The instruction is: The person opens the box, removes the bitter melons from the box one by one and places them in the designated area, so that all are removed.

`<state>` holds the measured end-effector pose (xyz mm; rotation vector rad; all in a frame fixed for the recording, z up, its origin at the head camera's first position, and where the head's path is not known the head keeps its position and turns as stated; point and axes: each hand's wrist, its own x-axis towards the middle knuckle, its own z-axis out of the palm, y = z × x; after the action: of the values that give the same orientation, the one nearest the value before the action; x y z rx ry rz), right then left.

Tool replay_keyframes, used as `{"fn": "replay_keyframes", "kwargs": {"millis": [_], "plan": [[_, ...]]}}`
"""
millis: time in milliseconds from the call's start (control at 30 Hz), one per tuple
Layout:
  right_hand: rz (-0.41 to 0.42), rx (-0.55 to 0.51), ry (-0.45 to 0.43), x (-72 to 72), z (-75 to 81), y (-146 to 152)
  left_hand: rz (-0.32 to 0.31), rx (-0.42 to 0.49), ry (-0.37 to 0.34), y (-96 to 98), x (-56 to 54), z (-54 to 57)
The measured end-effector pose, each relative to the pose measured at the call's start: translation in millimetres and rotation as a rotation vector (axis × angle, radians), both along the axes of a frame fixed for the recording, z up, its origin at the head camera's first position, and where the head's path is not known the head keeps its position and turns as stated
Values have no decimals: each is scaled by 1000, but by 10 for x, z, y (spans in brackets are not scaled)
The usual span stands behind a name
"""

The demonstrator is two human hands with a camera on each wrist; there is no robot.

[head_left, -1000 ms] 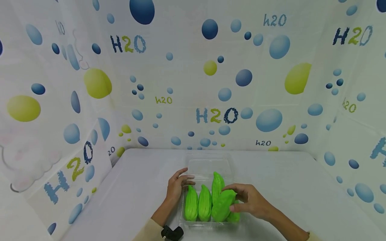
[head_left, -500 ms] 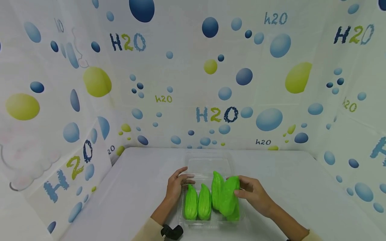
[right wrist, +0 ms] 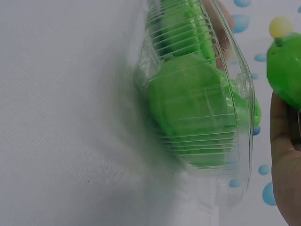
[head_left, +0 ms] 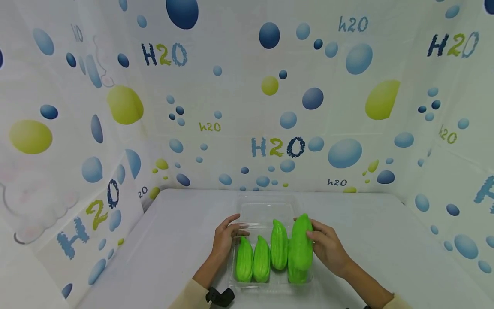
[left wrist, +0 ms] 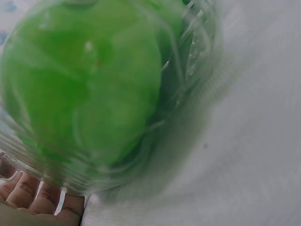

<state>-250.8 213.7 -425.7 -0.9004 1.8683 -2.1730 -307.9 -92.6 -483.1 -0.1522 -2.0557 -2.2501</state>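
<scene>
A clear plastic container (head_left: 272,286) stands on the table with its lid tipped back, holding several green, ridged, gourd-like vegetables with pointed tips. Two of them lie side by side at the left, and a third (head_left: 279,244) lies farther back. My right hand (head_left: 328,244) pinches another green gourd-like vegetable (head_left: 302,244), thumb on the near face, raised over the one (head_left: 298,276) at the right end, which it partly covers. In the right wrist view, the held piece (right wrist: 286,70) is above the rim. My left hand (head_left: 225,238) grips the container's left edge, fingers curled over it.
The see-through lid (head_left: 266,212) leans back toward the rear of the white table (head_left: 185,223). Printed cloth walls (head_left: 239,98) with bubbles and lettering enclose the back and sides. A black wrist device (head_left: 220,297) sits on the left sleeve.
My right hand has lifted the green gourd-like vegetable, turned it upright and carried it right, from beside the third piece to over the right-end one. My left hand has stayed put.
</scene>
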Motion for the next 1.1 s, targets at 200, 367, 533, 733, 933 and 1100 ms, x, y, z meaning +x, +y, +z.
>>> {"fn": "replay_keyframes", "kwargs": {"millis": [200,367,533,733,933,1100], "plan": [[-26,20,-53,-5,7,34,0,15,-7,-12,0,-15],[-95,48,-74,-7,14,48,3,9,-7,-12,-1,-14],[-176,41,-117,-20,11,46,2,2,-6,-14,1,-12],[-323,41,-172,-40,-1,45,-12,15,-14,-11,-10,-20],[-478,50,-173,-66,-25,26,-2,11,-14,-16,11,-15],[-646,143,-160,-121,-34,44,5,-6,-5,-18,22,4]]}}
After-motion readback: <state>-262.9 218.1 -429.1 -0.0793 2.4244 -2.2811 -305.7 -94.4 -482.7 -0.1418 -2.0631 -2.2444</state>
